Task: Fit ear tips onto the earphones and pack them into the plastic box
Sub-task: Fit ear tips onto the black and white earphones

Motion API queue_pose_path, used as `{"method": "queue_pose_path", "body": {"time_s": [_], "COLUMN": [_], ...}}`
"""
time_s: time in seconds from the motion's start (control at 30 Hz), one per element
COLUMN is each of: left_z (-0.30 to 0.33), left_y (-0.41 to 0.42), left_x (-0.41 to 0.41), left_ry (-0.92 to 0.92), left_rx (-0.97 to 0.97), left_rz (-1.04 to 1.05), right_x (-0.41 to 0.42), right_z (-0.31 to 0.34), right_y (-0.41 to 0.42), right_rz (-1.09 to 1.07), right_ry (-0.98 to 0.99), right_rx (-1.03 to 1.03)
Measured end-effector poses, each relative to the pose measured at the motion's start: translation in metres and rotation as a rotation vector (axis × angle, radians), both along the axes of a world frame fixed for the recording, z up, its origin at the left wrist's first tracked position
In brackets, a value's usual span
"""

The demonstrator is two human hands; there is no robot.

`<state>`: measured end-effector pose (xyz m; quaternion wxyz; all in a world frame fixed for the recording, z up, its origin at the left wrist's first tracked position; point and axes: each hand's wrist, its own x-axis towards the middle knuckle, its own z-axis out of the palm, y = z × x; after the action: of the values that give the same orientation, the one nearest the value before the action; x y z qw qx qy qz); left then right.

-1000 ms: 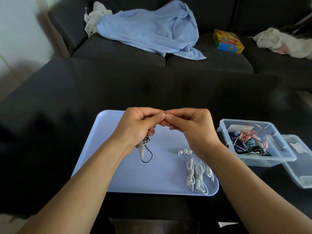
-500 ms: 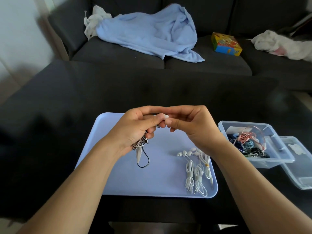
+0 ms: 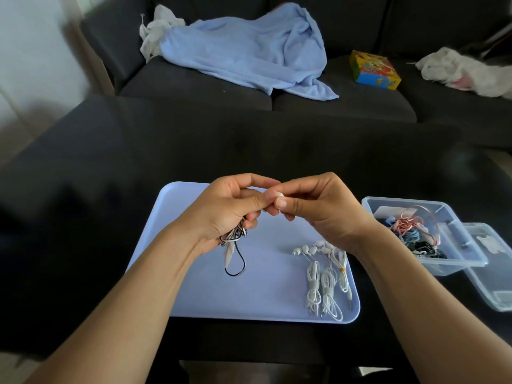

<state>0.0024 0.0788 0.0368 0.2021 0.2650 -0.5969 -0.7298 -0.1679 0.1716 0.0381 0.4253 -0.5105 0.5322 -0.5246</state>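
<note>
Above the tray (image 3: 194, 295), both hands pinch 1 white ear tip (image 3: 279, 194); no legible writing.

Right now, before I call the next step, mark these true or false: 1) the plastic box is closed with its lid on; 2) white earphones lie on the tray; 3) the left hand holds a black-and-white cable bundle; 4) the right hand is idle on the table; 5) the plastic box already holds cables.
1) False. The plastic box is open; its lid lies beside it on its right.
2) True. The white earphones lie on the blue tray, near its right end.
3) True. The left hand grips the black-and-white cable bundle.
4) False. The right hand is raised over the tray and pinches a small white ear tip.
5) True. Coiled coloured cables lie inside it.
</note>
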Motion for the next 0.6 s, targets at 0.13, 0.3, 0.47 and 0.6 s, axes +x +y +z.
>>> {"method": "queue_pose_path", "body": {"time_s": [0.13, 0.3, 0.47, 0.6], "left_z": [0.0014, -0.0001, -0.0010, -0.0004], "left_y": [-0.0007, 0.0004, -0.0005, -0.0004], "left_x": [0.0006, 0.0008, 0.0005, 0.0000], "left_ry": [-0.005, -0.017, -0.025, 0.003], "left_rx": [0.007, -0.009, -0.002, 0.024], "left_rz": [-0.006, 0.001, 0.003, -0.010], "right_x": [-0.0003, 0.0051, 0.0046, 0.0010], "right_z": [0.0020, -0.0006, -0.0021, -0.0008], "right_y": [0.0008, 0.0007, -0.0013, -0.0008], "right_rz": [0.027, -0.023, -0.013, 0.025], "right_ry": [-0.043, -0.032, -0.048, -0.102], "right_rx": [0.020, -0.024, -0.016, 0.007]}}
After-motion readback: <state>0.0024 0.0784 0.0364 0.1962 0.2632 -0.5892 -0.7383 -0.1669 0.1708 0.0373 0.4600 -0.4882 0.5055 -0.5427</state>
